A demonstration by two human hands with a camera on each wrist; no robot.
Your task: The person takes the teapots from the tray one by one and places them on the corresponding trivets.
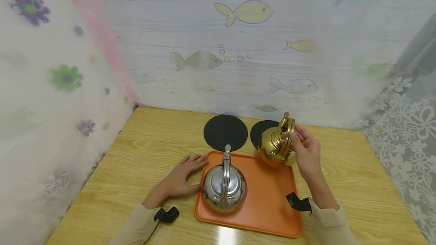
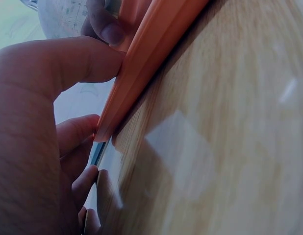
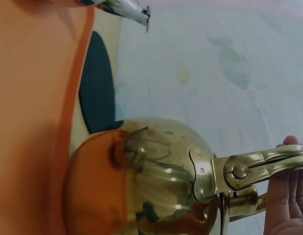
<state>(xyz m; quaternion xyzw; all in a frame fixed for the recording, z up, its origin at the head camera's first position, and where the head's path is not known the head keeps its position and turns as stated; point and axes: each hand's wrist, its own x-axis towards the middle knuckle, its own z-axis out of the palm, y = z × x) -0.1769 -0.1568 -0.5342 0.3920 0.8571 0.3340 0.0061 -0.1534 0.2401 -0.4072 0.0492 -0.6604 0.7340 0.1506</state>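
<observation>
My right hand (image 1: pixel 308 152) grips the upright handle of a shiny gold kettle (image 1: pixel 270 144), fingers curled around it. In the head view the kettle overlaps the back right corner of an orange tray (image 1: pixel 267 203); its body (image 3: pixel 166 181) mirrors the tray in the right wrist view. A silver kettle (image 1: pixel 212 194) with a raised handle sits on the tray's left half. My left hand (image 1: pixel 178 179) rests at the tray's left side, fingers spread. Its thumb and a fingertip touch the tray's rim (image 2: pixel 137 63) in the left wrist view.
Behind the tray lie two round black mats, the left mat (image 1: pixel 225 132) fully visible and the right mat (image 1: pixel 260 127) partly covered by the gold kettle. The wooden table (image 1: pixel 146 135) meets a fish-patterned curtain (image 1: pixel 204 29) at the back.
</observation>
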